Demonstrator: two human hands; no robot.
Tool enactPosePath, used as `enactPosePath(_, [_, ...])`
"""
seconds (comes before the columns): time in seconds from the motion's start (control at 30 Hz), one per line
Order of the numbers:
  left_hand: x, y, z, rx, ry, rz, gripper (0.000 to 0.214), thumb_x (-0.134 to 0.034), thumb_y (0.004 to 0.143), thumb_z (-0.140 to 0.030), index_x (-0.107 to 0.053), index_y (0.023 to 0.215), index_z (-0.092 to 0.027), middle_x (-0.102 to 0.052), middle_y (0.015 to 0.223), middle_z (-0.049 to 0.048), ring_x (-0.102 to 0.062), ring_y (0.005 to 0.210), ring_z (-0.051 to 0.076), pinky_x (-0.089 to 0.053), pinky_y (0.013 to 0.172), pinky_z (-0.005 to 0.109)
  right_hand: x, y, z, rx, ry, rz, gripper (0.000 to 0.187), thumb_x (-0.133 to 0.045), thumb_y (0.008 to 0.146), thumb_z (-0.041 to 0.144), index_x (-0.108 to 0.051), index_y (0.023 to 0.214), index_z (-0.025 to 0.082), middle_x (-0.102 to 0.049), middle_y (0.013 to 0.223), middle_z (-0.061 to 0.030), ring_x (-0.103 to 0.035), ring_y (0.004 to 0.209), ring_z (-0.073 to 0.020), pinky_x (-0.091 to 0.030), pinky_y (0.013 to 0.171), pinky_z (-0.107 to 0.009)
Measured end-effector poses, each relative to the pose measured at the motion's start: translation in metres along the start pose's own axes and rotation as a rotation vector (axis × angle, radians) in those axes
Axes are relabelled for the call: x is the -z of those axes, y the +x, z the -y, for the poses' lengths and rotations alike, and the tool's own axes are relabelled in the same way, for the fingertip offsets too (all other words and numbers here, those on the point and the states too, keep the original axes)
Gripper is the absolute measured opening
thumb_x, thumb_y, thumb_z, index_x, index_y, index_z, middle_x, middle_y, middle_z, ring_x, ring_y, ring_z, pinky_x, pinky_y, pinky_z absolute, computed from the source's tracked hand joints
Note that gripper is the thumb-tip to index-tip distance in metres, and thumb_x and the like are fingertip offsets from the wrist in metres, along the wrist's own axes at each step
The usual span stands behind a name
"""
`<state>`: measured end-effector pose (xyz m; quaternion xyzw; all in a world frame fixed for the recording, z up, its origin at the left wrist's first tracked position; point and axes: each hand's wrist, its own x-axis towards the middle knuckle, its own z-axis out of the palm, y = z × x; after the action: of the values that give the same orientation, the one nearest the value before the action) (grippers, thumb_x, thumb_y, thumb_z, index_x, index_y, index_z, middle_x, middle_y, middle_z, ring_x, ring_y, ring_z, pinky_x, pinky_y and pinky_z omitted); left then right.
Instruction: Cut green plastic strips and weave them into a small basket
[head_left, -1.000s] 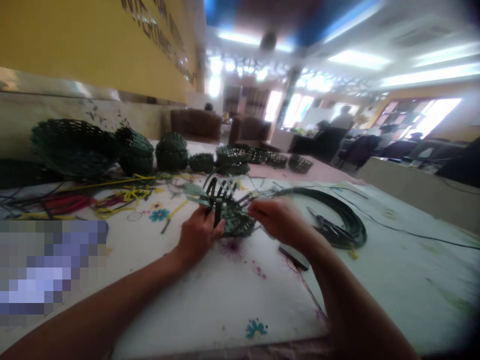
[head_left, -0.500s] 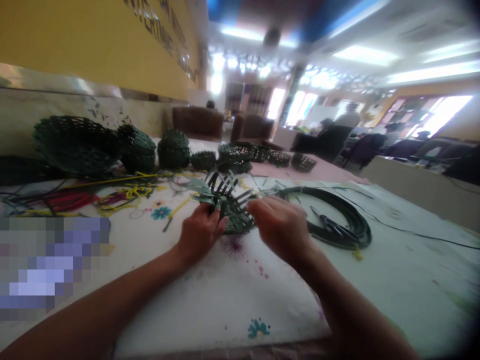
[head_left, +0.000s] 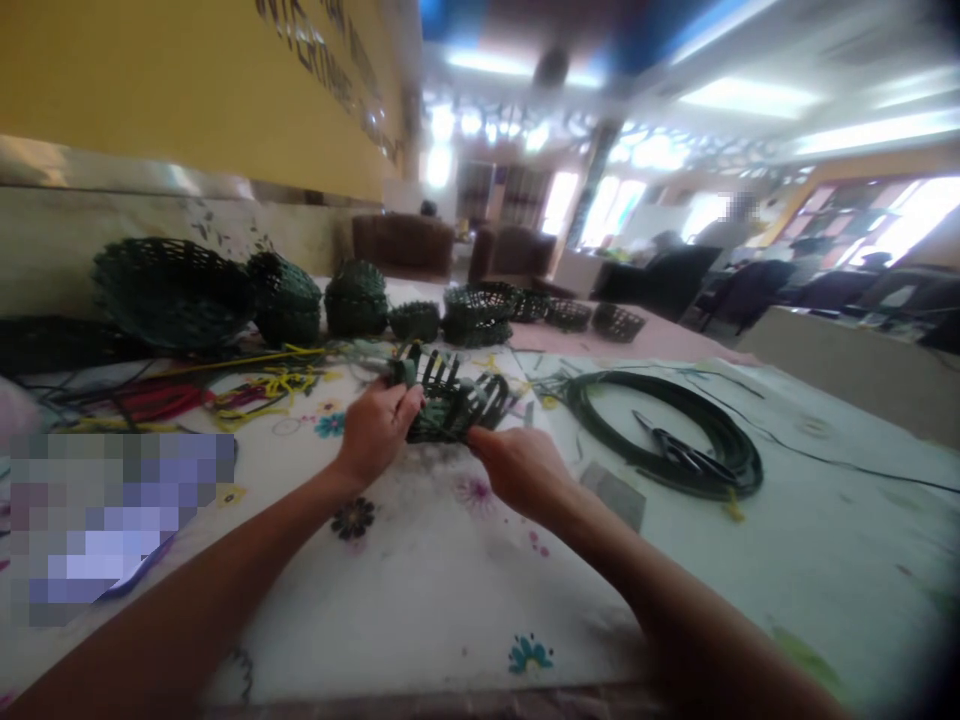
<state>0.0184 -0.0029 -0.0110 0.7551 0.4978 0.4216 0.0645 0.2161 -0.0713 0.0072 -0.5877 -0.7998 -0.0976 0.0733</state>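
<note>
A small, half-woven dark green basket (head_left: 450, 405) with loose upright strips rests on the white flowered tablecloth (head_left: 465, 590) in front of me. My left hand (head_left: 375, 430) grips its left side, fingers curled round the weave. My right hand (head_left: 517, 470) is closed at its lower right edge, pinching a strip. Both forearms reach in from the bottom of the view.
A coil of dark green strip (head_left: 667, 430) with scissors (head_left: 675, 450) on it lies to the right. Several finished green baskets (head_left: 172, 295) line the back of the table. Yellow and red cords (head_left: 225, 385) lie at left. People sit far behind at the right.
Both hands and the basket have shifted left and slightly away from me. The right hand dropped lower, under the basket's right edge. The view panned a little.
</note>
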Motion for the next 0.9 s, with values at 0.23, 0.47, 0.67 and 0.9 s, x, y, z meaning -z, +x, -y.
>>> enactPosePath(0.23, [0.0,-0.003,-0.002,-0.022,0.052,-0.012,0.046,-0.04,0.097,-0.042,-0.067,0.071,-0.016,-0.056,0.068,0.0035,-0.052,0.065,0.015,-0.035,0.062,0.027,-0.012,-0.008,0.021,0.033,0.023,-0.234,0.04,-0.057,0.094,0.034,-0.054,0.134,0.025,-0.069,0.081,-0.0032,-0.059,0.062,-0.0141,-0.021,0.052,-0.027])
enactPosePath(0.47, [0.0,-0.017,-0.024,-0.07,-0.011,0.046,0.045,-0.04,0.098,-0.043,-0.062,0.07,-0.017,-0.055,0.071,0.0028,-0.052,0.067,0.015,-0.037,0.063,0.027,-0.032,-0.005,0.025,-0.015,-0.033,-0.324,0.041,-0.064,0.09,0.047,-0.066,0.123,0.023,-0.069,0.069,-0.0044,-0.062,0.056,-0.0143,-0.023,0.051,-0.026])
enactPosePath(0.67, [0.004,-0.009,-0.014,-0.213,-0.202,0.112,0.034,-0.061,0.089,-0.039,-0.059,0.117,-0.02,-0.065,0.102,0.0057,-0.061,0.087,0.018,-0.048,0.078,0.029,-0.034,0.003,-0.005,0.04,0.141,-0.547,0.024,-0.066,0.089,0.038,-0.073,0.1,0.018,-0.071,0.071,-0.0038,-0.063,0.061,-0.0142,-0.033,0.055,-0.023])
enactPosePath(0.9, [0.0,-0.007,-0.001,-0.51,-0.059,0.043,0.057,-0.07,0.084,-0.039,-0.047,0.133,-0.024,-0.06,0.122,0.0104,-0.065,0.094,0.02,-0.054,0.076,0.03,-0.026,0.012,-0.03,0.155,0.404,-0.671,0.026,-0.065,0.09,0.039,-0.069,0.097,0.014,-0.071,0.078,-0.0065,-0.063,0.063,-0.016,-0.045,0.061,-0.025])
